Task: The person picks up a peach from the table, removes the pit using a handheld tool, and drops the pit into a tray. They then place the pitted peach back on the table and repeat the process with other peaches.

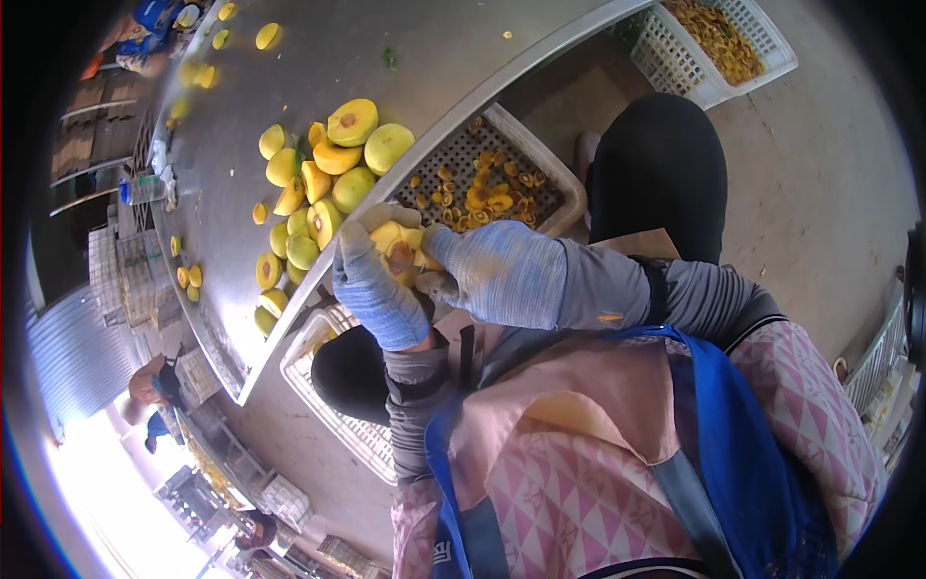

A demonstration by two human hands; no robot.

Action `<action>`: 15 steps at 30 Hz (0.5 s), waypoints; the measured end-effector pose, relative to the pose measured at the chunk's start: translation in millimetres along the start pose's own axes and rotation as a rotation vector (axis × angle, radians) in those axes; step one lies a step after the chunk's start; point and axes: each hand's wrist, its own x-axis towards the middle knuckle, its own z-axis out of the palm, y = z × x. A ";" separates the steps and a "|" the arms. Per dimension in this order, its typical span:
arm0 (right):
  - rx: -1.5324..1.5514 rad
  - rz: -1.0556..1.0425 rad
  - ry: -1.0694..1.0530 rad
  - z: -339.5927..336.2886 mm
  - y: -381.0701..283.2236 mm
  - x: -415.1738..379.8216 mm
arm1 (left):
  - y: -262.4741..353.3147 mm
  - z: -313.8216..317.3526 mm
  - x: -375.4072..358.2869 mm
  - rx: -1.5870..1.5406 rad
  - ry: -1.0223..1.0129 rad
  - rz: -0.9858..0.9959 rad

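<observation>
We had both gloved hands closed around one yellow fruit half (397, 249) just off the near edge of the counter (318, 68), above the white crate (564, 188) of pits and scraps, the left hand (378, 292) cupping it from below and the right hand (497, 273) pinching at its centre, any tool hidden from view. To do the pitting well, we judged it best to hold the half firm but unsquashed and work over that crate. The cut fruit pile (323, 183) lay near the same edge, within easy reach.
</observation>
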 end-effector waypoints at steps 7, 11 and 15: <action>0.371 0.090 -0.139 0.3 6.3 4.9 | 9.7 0.8 -0.9 0.247 -0.068 0.126; 0.440 0.072 -0.164 0.7 16.3 10.2 | 2.8 -2.6 3.6 0.308 -0.065 0.133; 0.091 0.139 -0.064 3.6 5.6 1.9 | -33.9 -34.2 13.1 0.841 -0.003 0.311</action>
